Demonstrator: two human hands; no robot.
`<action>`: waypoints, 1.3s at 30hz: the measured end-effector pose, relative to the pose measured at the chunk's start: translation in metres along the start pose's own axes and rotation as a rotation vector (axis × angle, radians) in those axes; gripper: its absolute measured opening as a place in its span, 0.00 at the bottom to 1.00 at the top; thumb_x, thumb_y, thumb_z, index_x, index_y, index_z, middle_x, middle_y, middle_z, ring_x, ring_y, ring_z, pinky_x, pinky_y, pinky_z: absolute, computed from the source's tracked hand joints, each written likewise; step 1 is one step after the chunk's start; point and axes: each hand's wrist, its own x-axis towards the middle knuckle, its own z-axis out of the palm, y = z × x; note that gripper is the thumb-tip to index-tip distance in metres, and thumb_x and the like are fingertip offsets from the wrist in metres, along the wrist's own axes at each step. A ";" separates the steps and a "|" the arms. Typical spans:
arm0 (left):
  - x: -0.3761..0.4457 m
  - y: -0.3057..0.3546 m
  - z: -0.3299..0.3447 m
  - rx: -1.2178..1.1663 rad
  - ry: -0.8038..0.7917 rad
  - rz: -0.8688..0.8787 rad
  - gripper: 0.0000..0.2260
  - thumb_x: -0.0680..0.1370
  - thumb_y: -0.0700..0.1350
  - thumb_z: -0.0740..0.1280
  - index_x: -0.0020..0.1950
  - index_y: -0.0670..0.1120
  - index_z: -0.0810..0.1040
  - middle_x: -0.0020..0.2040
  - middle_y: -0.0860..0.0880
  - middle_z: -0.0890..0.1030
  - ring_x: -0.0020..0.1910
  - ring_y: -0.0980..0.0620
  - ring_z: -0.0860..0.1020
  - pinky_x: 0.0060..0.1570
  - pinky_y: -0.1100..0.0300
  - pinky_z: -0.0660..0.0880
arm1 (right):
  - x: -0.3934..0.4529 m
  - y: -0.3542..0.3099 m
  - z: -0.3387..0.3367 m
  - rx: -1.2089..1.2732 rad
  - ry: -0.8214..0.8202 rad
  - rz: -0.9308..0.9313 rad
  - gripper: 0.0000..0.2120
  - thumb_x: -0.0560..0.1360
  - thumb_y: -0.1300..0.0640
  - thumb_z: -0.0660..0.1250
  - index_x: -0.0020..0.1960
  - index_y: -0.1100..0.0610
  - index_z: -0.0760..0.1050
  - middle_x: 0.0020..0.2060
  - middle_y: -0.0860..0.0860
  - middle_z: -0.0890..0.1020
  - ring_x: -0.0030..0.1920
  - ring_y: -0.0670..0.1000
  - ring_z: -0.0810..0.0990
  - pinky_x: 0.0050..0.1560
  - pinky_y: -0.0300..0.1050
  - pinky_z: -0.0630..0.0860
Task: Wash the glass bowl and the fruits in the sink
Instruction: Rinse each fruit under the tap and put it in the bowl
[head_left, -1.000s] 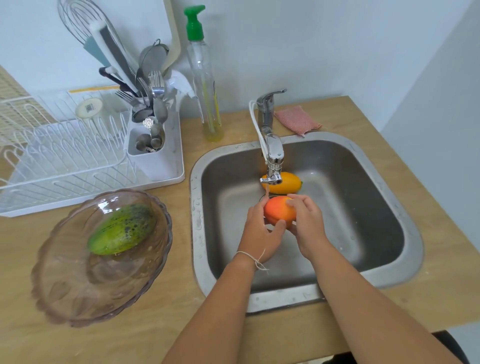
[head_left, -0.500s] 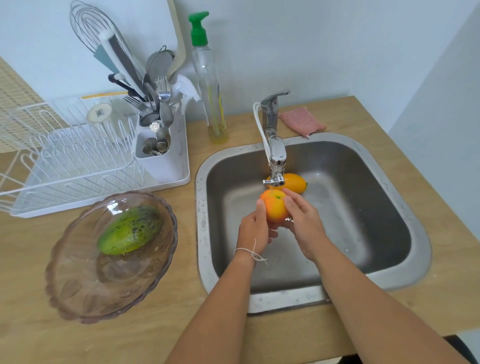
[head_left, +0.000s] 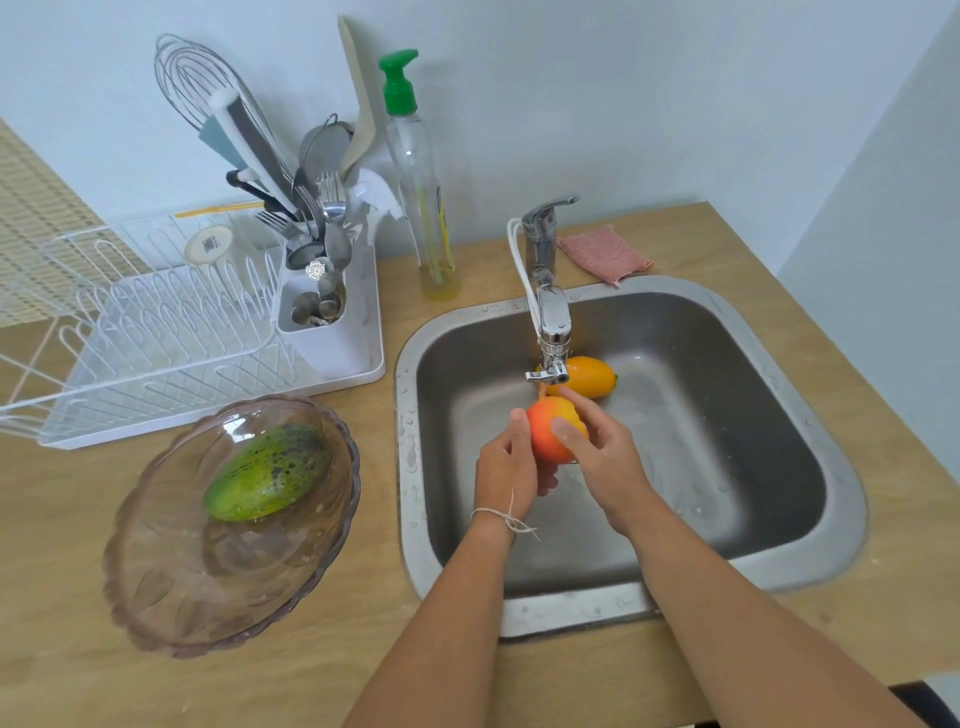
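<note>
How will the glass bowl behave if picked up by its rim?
The glass bowl looks thick, so probably heavy and rigid. Droplets inside suggest a slippery grip. It leans on the counter with the green fruit loose inside, which could roll and shift the load.

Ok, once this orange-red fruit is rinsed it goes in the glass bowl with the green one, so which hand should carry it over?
Probably the left hand. It already cups the orange-red fruit, and the glass bowl sits on the counter left of the sink, on that hand's side. The right hand would have to cross over.
</note>
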 end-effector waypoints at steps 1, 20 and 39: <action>0.001 -0.001 0.000 0.026 -0.018 -0.014 0.28 0.83 0.63 0.50 0.53 0.45 0.81 0.39 0.42 0.85 0.31 0.48 0.83 0.36 0.55 0.83 | 0.000 0.000 0.001 -0.028 0.002 -0.016 0.23 0.78 0.44 0.69 0.73 0.44 0.74 0.68 0.47 0.77 0.63 0.50 0.79 0.60 0.48 0.80; 0.002 -0.010 0.002 0.036 -0.074 0.096 0.19 0.85 0.56 0.53 0.66 0.47 0.75 0.54 0.42 0.78 0.45 0.44 0.84 0.42 0.50 0.84 | 0.003 0.003 0.002 0.098 0.005 0.073 0.21 0.81 0.46 0.66 0.72 0.35 0.66 0.70 0.50 0.69 0.64 0.56 0.78 0.59 0.58 0.83; 0.001 -0.012 -0.005 0.043 0.122 0.103 0.24 0.81 0.65 0.54 0.66 0.53 0.78 0.52 0.45 0.84 0.43 0.48 0.85 0.37 0.60 0.83 | 0.003 0.002 0.006 0.126 -0.068 0.177 0.21 0.83 0.47 0.58 0.76 0.42 0.69 0.72 0.48 0.71 0.69 0.54 0.75 0.69 0.59 0.76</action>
